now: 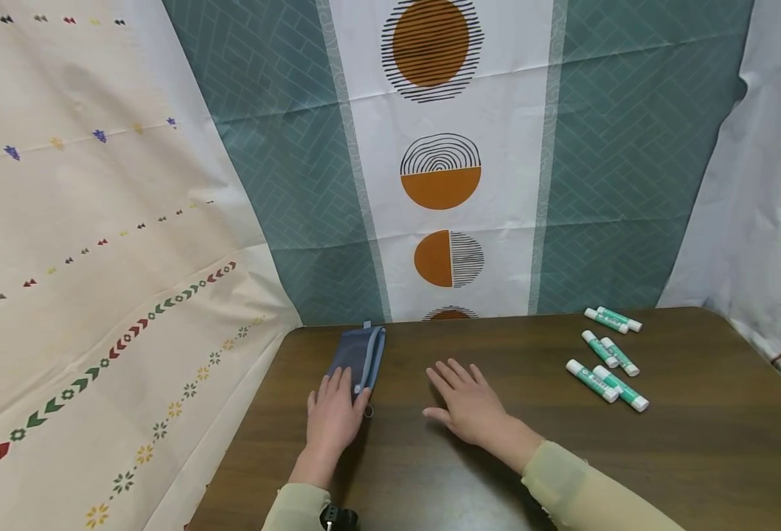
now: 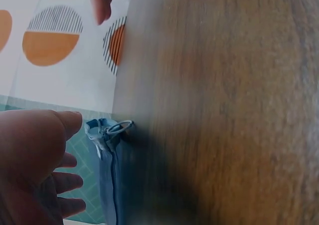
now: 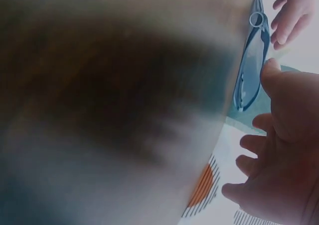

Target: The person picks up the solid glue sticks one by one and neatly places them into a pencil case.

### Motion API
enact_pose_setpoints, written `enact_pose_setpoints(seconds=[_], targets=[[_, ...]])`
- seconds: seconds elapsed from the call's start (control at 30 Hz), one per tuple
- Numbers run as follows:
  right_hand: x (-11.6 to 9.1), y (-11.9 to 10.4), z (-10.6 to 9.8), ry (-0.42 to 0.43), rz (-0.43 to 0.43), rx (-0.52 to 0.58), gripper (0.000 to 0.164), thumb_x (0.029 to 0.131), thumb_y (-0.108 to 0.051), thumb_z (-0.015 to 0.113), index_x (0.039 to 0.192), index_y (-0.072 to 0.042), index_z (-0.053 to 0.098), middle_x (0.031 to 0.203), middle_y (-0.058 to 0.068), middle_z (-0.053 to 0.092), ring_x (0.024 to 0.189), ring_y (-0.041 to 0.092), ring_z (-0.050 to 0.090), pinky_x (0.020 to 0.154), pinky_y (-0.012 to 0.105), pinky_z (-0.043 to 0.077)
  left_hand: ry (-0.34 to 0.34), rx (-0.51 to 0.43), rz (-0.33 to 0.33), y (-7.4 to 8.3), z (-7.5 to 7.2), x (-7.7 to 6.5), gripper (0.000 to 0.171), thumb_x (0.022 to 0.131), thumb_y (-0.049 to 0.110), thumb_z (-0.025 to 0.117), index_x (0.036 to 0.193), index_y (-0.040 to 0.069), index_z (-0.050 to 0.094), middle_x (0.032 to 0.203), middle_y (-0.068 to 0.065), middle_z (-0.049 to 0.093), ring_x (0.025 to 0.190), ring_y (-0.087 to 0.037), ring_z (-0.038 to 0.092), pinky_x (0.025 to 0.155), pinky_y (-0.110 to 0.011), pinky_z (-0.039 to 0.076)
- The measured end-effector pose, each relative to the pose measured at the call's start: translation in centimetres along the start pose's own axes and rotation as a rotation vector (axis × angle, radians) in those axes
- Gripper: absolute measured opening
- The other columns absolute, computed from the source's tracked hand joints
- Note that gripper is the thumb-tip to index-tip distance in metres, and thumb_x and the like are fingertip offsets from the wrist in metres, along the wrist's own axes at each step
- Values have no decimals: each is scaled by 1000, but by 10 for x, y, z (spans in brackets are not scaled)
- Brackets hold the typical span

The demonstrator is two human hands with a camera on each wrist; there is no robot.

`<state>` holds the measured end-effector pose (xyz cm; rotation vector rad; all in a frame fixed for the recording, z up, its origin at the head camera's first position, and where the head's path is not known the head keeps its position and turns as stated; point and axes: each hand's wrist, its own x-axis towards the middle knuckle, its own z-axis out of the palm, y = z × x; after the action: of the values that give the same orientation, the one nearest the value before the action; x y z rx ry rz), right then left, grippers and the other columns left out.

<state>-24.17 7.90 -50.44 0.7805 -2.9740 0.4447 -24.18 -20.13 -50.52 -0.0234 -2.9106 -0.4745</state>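
Observation:
A blue-grey zippered pouch (image 1: 352, 350) lies at the back left of the table, with a small ring (image 1: 369, 411) at its near end. My left hand (image 1: 334, 417) is over the pouch's near part, fingers extended; whether it presses down is hard to tell. In the left wrist view, the thumb and fingers of that hand stand beside the pouch (image 2: 107, 175), not curled round it. My right hand (image 1: 471, 404) holds nothing and is spread palm down above the table, right of the pouch. The right wrist view shows the pouch (image 3: 252, 68) looking gaped along its zip side.
Several green-and-white glue sticks (image 1: 592, 380) lie in pairs on the right side of the brown wooden table (image 1: 483, 487). A patterned cloth (image 1: 450, 184) hangs behind the back edge, and a cream cloth (image 1: 98, 258) hangs along the left.

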Motion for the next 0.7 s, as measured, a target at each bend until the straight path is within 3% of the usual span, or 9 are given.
enact_pose_setpoints(seconds=[0.7], targets=[[12, -22, 14, -50, -86, 14, 76, 109, -56, 60, 168, -10, 46, 173, 15, 43, 163, 38, 32, 129, 64, 26, -39, -12, -62, -11, -2, 2, 63, 110, 40, 65, 158, 0, 54, 166, -28, 47, 155, -53, 40, 119, -79, 29]])
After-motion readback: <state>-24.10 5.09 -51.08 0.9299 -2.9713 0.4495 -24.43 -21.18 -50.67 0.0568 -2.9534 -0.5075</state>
